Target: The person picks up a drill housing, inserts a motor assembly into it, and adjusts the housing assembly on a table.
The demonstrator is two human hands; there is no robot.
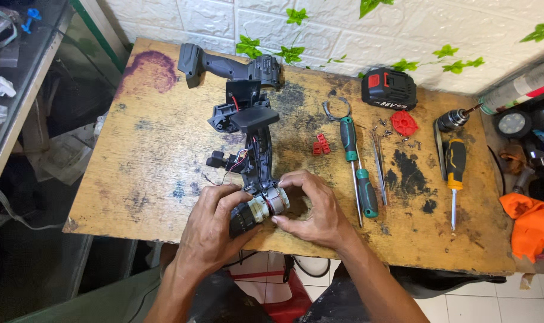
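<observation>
Head view is showing both hands working at the near edge of a worn wooden surface point(134, 179). The left hand point(215, 230) is wrapping its fingers point(227, 197) around the dark chuck end of a motor and gearbox unit point(258, 210), while the right hand point(317, 209) is pinching the silver motor end of the same unit with thumb and fingertips, so both hands are grasping it. This unit is sitting at the near end of an opened black drill shell point(251, 128), whose loose wires are trailing just beyond the hands. Beyond the shell, a second grey drill body point(224, 66) is lying near the white brick wall. Right of the shell, two green-handled screwdrivers point(358, 167) are lying side by side, with tweezers point(378, 164) just beside them. Farther right of the shell are resting a black battery pack point(389, 88), a red round part point(404, 123), and a yellow-and-black screwdriver point(455, 173).
</observation>
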